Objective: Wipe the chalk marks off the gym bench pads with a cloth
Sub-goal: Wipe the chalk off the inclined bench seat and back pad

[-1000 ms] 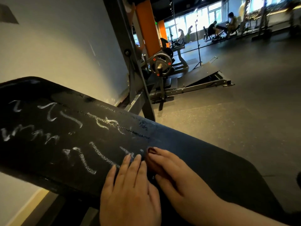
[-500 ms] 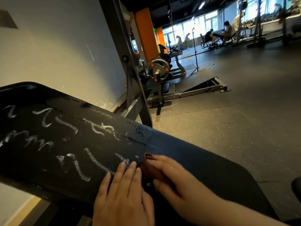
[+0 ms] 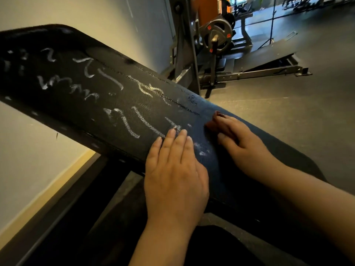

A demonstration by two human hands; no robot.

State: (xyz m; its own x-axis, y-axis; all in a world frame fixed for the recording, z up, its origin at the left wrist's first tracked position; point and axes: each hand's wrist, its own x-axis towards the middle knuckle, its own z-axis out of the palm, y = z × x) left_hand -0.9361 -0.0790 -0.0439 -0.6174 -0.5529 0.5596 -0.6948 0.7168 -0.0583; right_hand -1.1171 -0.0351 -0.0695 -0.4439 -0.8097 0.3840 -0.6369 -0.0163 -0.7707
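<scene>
Hands (image 3: pixel 173 169) (image 3: pixel 238 139) now apart, cloth (image 3: pixel 212 122) seemingly half-hidden.

White chalk marks (image 3: pixel 146 122) on black pad (image 3: pixel 272 150) (reddish-brown cloth (image 3: pixel 211 124))
</scene>
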